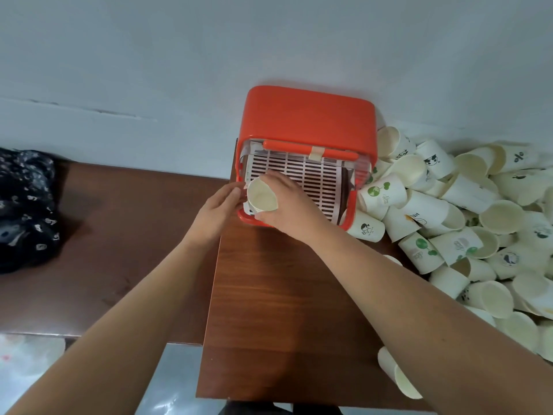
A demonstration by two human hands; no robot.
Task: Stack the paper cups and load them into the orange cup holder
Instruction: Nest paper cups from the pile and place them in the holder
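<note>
Tilted cream cup (pixel 262 196) over orange holder (pixel 308 121)

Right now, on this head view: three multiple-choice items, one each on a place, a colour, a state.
1. Where does the pile of loose paper cups lie from the orange cup holder? A to its left; B to its right; C on top of it.
2. What colour is the table? A brown; B green; C white.
3. What is the right hand doing? A holding nothing; B gripping a paper cup; C lying flat on the table.

1 B: the pile spreads out past the holder's right side.
2 A: brown wood grain shows.
3 B: its fingers curl round the cup at the holder's front corner.
</note>
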